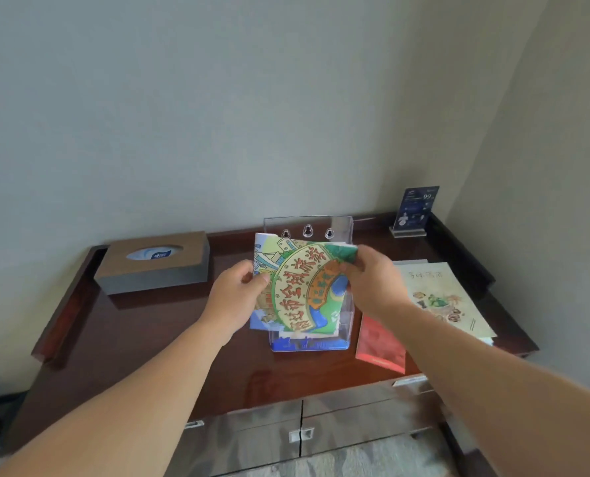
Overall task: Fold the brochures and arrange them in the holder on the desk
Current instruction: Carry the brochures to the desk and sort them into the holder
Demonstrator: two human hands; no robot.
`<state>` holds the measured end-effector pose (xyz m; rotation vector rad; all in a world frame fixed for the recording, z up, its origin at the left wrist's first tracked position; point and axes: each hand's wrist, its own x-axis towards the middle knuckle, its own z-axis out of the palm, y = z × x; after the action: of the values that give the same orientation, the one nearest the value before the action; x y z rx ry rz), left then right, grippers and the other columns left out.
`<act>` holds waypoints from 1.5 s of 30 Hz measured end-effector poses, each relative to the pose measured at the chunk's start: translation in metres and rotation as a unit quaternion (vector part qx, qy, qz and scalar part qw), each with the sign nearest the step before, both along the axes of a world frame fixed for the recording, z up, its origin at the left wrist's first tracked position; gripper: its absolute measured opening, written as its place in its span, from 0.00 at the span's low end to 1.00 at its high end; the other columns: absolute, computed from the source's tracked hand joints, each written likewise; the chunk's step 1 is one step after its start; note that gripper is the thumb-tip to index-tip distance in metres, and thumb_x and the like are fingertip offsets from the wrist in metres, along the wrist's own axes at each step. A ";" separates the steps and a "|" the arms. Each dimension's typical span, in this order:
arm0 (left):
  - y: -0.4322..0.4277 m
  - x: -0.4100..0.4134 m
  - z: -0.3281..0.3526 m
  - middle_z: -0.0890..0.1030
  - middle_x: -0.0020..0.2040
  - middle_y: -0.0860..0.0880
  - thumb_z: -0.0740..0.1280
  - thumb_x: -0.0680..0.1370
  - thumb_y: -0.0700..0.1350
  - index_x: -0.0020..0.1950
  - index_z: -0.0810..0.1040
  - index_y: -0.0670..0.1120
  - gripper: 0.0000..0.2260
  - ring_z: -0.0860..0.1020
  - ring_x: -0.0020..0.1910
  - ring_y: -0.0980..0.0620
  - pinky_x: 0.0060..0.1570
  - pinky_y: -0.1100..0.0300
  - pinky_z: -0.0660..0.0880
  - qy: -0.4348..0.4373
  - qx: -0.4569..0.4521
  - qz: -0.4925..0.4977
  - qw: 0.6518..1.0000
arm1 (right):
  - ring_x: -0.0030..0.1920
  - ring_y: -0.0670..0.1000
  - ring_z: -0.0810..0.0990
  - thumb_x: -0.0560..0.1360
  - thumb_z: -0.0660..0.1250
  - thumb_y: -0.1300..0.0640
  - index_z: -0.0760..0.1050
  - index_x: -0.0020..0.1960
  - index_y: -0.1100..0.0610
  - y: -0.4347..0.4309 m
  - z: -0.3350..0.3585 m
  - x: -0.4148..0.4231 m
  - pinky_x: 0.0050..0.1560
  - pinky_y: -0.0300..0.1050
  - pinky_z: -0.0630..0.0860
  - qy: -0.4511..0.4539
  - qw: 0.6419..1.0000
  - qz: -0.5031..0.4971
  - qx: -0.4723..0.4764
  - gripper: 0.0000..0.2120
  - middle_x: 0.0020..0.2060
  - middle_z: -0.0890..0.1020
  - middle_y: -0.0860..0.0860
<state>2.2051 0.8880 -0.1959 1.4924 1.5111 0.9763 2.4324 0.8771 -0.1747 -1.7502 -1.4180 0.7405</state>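
Both hands are on the same folded brochure point(297, 290), a bright cartoon-map cover in green, yellow and blue. From the head view, the left hand point(238, 290) pinches its left edge between thumb and fingers, and the right hand point(369, 280) grips the upper right corner. The paper bows a little between them and sits tilted, its lower part already down inside the clear acrylic holder point(309, 225) at the middle of the counter point(169, 339). Something blue and white shows through the holder's front near the bottom; it looks like another brochure already in there, though I can't be sure.

To my eye this is the placing step for this piece: the folding looks done and it is being fed into the pocket. What the next move seems to call for is squaring the brochure up so it stands straight rather than askew, then easing it down until it seats, and letting go.

More work waits to the right of the holder: a red brochure point(381, 342) lies flat just beside it, and a cream illustrated brochure point(441, 297) lies beyond that. A tissue box point(155, 261) sits well to the left, and a small sign stand point(415, 211) at the back right corner
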 end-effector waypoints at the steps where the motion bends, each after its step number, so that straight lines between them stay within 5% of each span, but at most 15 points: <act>1: 0.002 0.007 0.004 0.82 0.43 0.44 0.66 0.78 0.46 0.41 0.76 0.46 0.08 0.78 0.40 0.47 0.38 0.55 0.71 0.017 0.016 0.007 1.000 | 0.40 0.51 0.82 0.79 0.63 0.58 0.77 0.48 0.50 0.005 0.007 0.008 0.36 0.48 0.78 -0.006 1.000 0.008 0.013 0.05 0.42 0.83 0.48; 4: 0.008 0.025 0.013 0.82 0.42 0.50 0.67 0.78 0.46 0.42 0.75 0.50 0.05 0.80 0.42 0.50 0.41 0.53 0.74 0.053 0.044 0.021 0.997 | 0.43 0.52 0.82 0.79 0.64 0.57 0.77 0.48 0.52 0.018 0.020 0.028 0.42 0.52 0.81 -0.004 0.999 0.021 0.031 0.04 0.42 0.83 0.49; 14: 0.034 0.037 0.001 0.82 0.41 0.56 0.65 0.79 0.47 0.42 0.73 0.49 0.07 0.80 0.38 0.59 0.39 0.49 0.80 0.106 0.030 0.061 0.992 | 0.37 0.41 0.76 0.80 0.63 0.57 0.74 0.48 0.51 0.043 0.008 0.032 0.27 0.32 0.65 -0.038 0.998 0.023 0.043 0.03 0.39 0.78 0.43; 21: 0.041 0.033 -0.019 0.82 0.45 0.54 0.64 0.78 0.49 0.47 0.77 0.47 0.06 0.80 0.43 0.54 0.41 0.49 0.79 0.155 -0.016 0.047 0.987 | 0.37 0.44 0.78 0.80 0.62 0.58 0.75 0.50 0.51 0.043 -0.019 0.025 0.29 0.34 0.67 -0.078 0.997 0.021 -0.008 0.04 0.44 0.81 0.48; 25: 0.042 0.034 -0.022 0.79 0.42 0.54 0.66 0.77 0.50 0.50 0.73 0.48 0.06 0.77 0.39 0.58 0.32 0.59 0.71 0.181 0.006 0.055 0.982 | 0.37 0.40 0.76 0.79 0.64 0.58 0.72 0.53 0.49 0.039 -0.031 0.020 0.27 0.33 0.66 -0.083 0.996 0.007 -0.032 0.05 0.43 0.80 0.44; 33: 0.040 0.036 -0.025 0.79 0.43 0.50 0.65 0.79 0.49 0.55 0.71 0.49 0.08 0.77 0.43 0.48 0.35 0.57 0.69 0.233 0.061 0.056 0.969 | 0.36 0.40 0.76 0.79 0.63 0.57 0.71 0.49 0.49 0.038 -0.042 0.018 0.27 0.35 0.67 -0.097 0.993 -0.041 -0.046 0.03 0.38 0.77 0.42; 45: 0.024 0.040 -0.032 0.70 0.50 0.50 0.70 0.75 0.47 0.56 0.71 0.45 0.14 0.72 0.42 0.53 0.36 0.60 0.68 0.173 0.166 0.111 0.965 | 0.38 0.40 0.75 0.77 0.60 0.59 0.72 0.53 0.49 0.026 -0.048 0.025 0.29 0.36 0.67 -0.107 0.991 -0.048 -0.059 0.07 0.41 0.77 0.42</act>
<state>2.2454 0.9125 -0.2274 1.8318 1.8624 1.1916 2.4577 0.9027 -0.2226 -2.0261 -1.4418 0.6106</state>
